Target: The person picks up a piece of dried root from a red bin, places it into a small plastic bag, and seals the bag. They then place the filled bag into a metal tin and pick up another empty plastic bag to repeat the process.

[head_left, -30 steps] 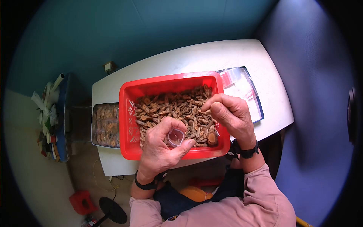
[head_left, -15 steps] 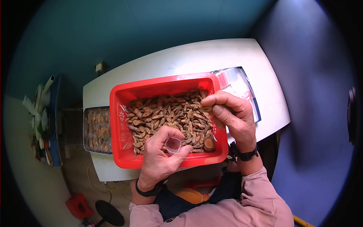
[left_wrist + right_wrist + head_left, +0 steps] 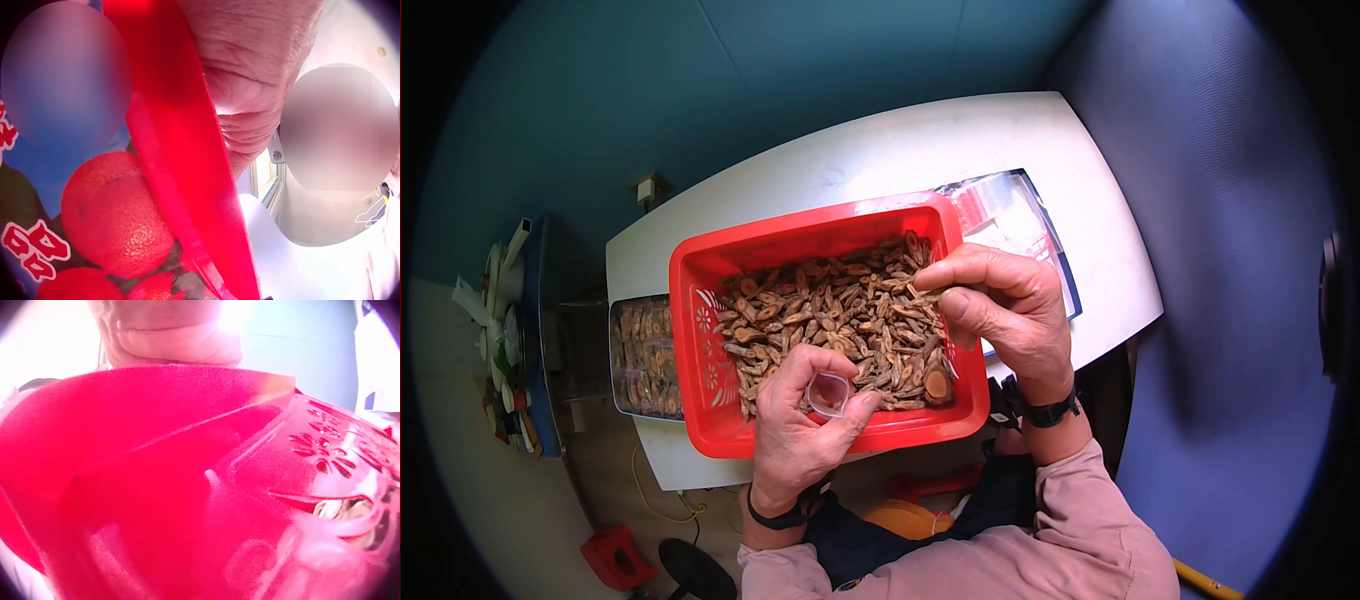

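In the head view a red plastic basket (image 3: 830, 440) holds a heap of brown dried root slices (image 3: 820, 310). Over its near side my left hand (image 3: 795, 430) holds a small clear plastic bag (image 3: 828, 395) between curled fingers and thumb, its mouth spread into a round opening. My right hand (image 3: 1015, 315) is above the basket's right rim, index finger and thumb brought together over the heap; a dried root slice shows partly at their tips. Both wrist views are mostly filled by red plastic, with part of the left hand (image 3: 250, 75) and the right hand (image 3: 169, 331) above it.
A tray (image 3: 645, 360) of filled clear bags lies left of the basket. To the right, a dark-edged tray (image 3: 1040, 240) holds flat clear bags with red strips. Everything stands on a white table (image 3: 1090, 190). A cluttered shelf (image 3: 550, 350) is at far left.
The basket, the table and the left hand with its bag shift left in the head view. The right hand keeps its fingertips over the basket's right side, index finger stretching a little more.
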